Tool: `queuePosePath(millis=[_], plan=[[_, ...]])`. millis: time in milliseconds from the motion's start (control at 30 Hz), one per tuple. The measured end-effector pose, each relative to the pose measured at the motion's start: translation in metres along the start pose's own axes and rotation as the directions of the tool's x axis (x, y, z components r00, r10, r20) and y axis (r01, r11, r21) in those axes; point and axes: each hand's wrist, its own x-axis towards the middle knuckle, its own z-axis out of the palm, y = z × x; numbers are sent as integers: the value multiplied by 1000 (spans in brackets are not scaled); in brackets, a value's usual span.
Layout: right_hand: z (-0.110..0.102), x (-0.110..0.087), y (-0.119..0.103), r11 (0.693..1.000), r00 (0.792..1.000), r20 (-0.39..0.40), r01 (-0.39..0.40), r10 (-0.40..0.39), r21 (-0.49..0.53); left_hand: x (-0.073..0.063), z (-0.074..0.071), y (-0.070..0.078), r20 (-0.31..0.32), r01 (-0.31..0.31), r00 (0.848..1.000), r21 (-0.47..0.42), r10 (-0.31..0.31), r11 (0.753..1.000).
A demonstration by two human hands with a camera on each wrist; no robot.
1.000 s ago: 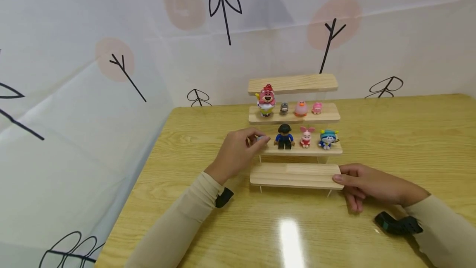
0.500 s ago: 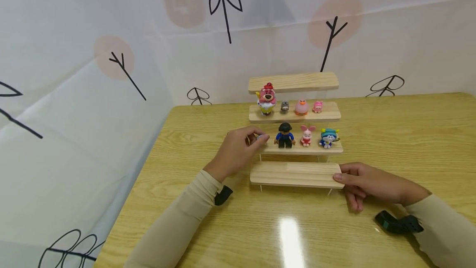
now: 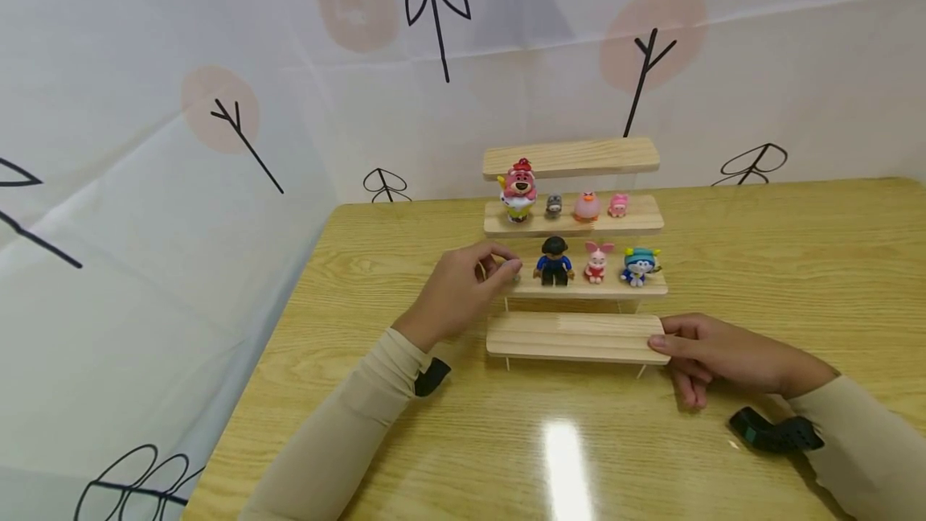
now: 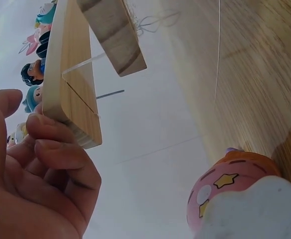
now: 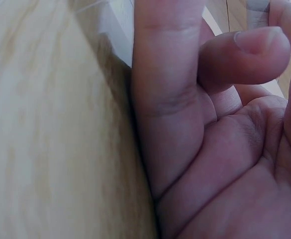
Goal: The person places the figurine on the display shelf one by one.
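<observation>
My left hand [image 3: 466,288] is at the left end of a wooden tiered shelf's second-lowest board [image 3: 586,288]. Its thumb and fingers close around a small teal-hatted figurine [image 4: 34,97], mostly hidden in the head view. A fingertip touches the board's edge in the left wrist view. Beside it on that board stand a black-haired figure in blue [image 3: 554,262], a piglet figurine [image 3: 596,264] and a blue horned-hat figurine [image 3: 638,267]. My right hand [image 3: 731,352] grips the right end of the lowest board [image 3: 571,338], thumb on top.
On the board above stand a pink bear figurine [image 3: 518,191], a grey one [image 3: 553,206], a pink duck [image 3: 587,207] and a small pink one [image 3: 618,205]. The top board [image 3: 571,157] is bare. A pink starred object [image 4: 230,184] is near the left wrist camera.
The left fingertips have shifted very slightly over the small figurine, which shows less of its pale blue top. The right hand keeps its grip. The head view has tilted a little.
</observation>
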Motion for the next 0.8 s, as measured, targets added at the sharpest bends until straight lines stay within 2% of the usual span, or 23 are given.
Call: queuePosePath(millis=[200,467,800], plan=[[0,2,0,1000,1000,6,9,-9,-6,0,-7,-2,-21,-11,1000,-15,10,1000],[-1,2,-1,1000,1000,0,1,-1,-11,1,-21,-6,-97,-47,994,-24,44,999],[-2,2,2,1000,1000,17,12,-12,-1,3,-37,-19,-146,-8,989,-4,8,1000]])
